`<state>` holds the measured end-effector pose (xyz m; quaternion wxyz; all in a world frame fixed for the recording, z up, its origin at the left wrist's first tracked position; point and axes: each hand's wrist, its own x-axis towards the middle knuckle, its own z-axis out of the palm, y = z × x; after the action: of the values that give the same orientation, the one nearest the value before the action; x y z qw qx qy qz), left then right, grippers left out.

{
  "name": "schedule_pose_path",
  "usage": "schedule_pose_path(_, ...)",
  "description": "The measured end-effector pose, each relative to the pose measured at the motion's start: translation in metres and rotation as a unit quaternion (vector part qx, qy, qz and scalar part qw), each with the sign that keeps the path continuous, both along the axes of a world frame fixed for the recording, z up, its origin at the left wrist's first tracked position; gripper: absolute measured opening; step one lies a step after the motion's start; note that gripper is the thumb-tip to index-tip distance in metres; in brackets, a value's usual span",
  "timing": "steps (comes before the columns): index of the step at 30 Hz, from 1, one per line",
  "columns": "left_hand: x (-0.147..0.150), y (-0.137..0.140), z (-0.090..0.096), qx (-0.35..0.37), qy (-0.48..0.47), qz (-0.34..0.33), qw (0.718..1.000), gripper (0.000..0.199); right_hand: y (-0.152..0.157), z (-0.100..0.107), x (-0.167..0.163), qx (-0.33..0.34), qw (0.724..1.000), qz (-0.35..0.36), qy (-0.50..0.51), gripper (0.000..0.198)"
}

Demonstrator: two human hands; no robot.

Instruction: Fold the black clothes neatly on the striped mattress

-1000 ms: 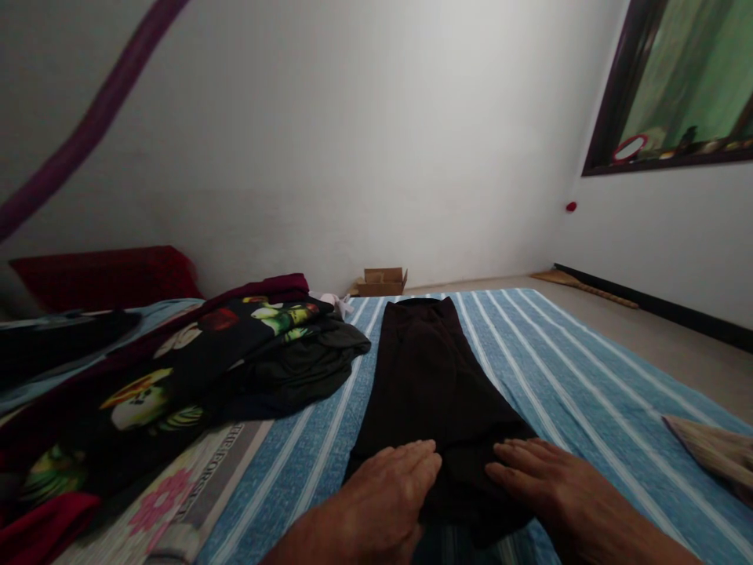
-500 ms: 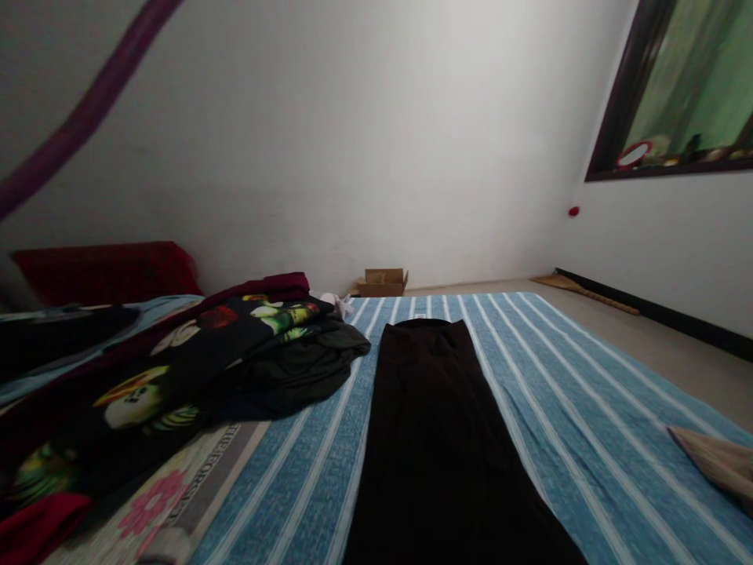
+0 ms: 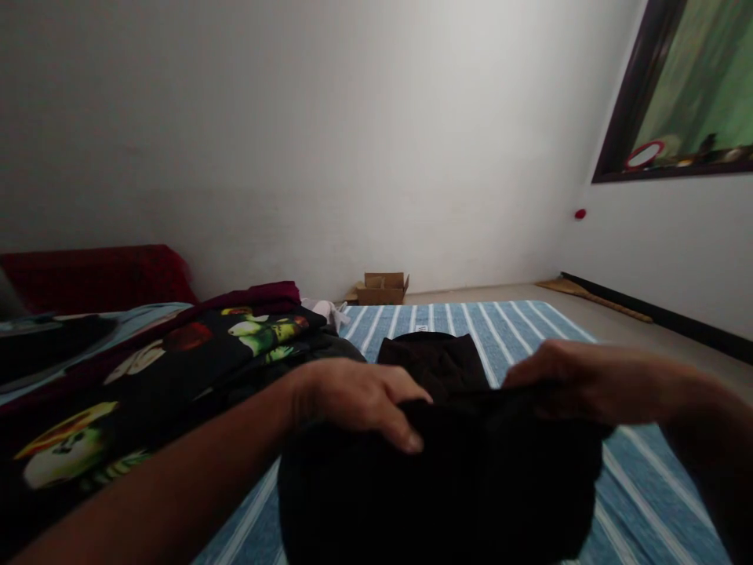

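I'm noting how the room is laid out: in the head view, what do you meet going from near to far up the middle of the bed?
Black garment, lifted by the left hand and right hand → blue striped sheet → cardboard box on the floor → white wall.

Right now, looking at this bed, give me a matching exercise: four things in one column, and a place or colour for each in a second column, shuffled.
Things:
1. black garment
2. cardboard box
3. red pillow
4. printed blanket

Places or colours:
A. on the floor against the far wall
B. at the far left, dark red, by the wall
C. lifted at its near end by the left hand and right hand
D. heaped on the left of the striped sheet, black with green and yellow shapes

Pairs: 1-C, 2-A, 3-B, 4-D
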<state>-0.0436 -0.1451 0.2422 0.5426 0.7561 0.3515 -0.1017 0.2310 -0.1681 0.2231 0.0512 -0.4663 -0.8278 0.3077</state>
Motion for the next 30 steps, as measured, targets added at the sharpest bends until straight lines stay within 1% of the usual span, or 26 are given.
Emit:
schedule_pose_path(2,-0.002,0.047,0.01,0.04,-0.001,0.047,0.998,0.03,0.055,0.014,-0.008,-0.084,0.996,-0.003,0.041,0.022)
schedule_pose_path(4,-0.003,0.102,0.007,0.094,0.011,0.055,0.994,0.028,0.111,0.012,-0.013,-0.096,0.993,0.002,0.066,0.021)
schedule_pose_path(6,-0.002,0.158,-0.009,0.157,0.036,0.075,0.984,0.024,0.165,-0.003,-0.017,-0.08,0.995,-0.01,0.058,0.024)
schedule_pose_path(7,-0.001,0.185,-0.022,0.168,0.047,0.083,0.981,0.02,0.189,-0.016,-0.02,-0.066,0.996,-0.031,0.043,0.025)
schedule_pose_path(9,0.002,0.231,-0.057,0.178,0.066,0.095,0.977,0.013,0.232,-0.049,-0.028,-0.03,0.995,-0.096,-0.002,0.024)
schedule_pose_path(10,0.004,0.249,-0.077,0.182,0.077,0.101,0.975,0.012,0.25,-0.068,-0.033,-0.017,0.993,-0.12,-0.017,0.023)
schedule_pose_path(12,0.007,0.274,-0.118,0.187,0.101,0.108,0.971,0.012,0.274,-0.109,-0.043,-0.009,0.988,-0.149,-0.038,0.022)
schedule_pose_path(14,0.005,0.288,-0.151,0.193,0.116,0.11,0.968,0.012,0.286,-0.144,-0.05,-0.017,0.985,-0.16,-0.056,0.019)
schedule_pose_path(15,0.003,0.292,-0.162,0.195,0.118,0.11,0.967,0.013,0.287,-0.156,-0.052,-0.021,0.984,-0.163,-0.064,0.018)
schedule_pose_path(16,0.0,0.295,-0.169,0.196,0.119,0.109,0.967,0.015,0.287,-0.164,-0.052,-0.023,0.984,-0.163,-0.07,0.017)
schedule_pose_path(17,-0.004,0.296,-0.172,0.198,0.119,0.106,0.967,0.017,0.287,-0.168,-0.051,-0.022,0.984,-0.161,-0.075,0.016)
schedule_pose_path(19,-0.013,0.299,-0.168,0.203,0.12,0.097,0.967,0.02,0.286,-0.165,-0.048,-0.013,0.984,-0.154,-0.083,0.016)
schedule_pose_path(23,-0.021,0.309,-0.143,0.238,0.146,0.086,0.956,0.02,0.294,-0.136,-0.042,0.031,0.984,-0.144,-0.101,0.016)
schedule_pose_path(25,-0.018,0.317,-0.135,0.272,0.166,0.086,0.944,0.02,0.302,-0.127,-0.042,0.055,0.981,-0.146,-0.114,0.015)
schedule_pose_path(27,-0.011,0.323,-0.138,0.309,0.187,0.085,0.929,0.019,0.309,-0.129,-0.044,0.071,0.977,-0.155,-0.13,0.015)
schedule_pose_path(30,-0.002,0.324,-0.159,0.354,0.211,0.083,0.907,0.018,0.315,-0.149,-0.048,0.078,0.97,-0.177,-0.148,0.019)
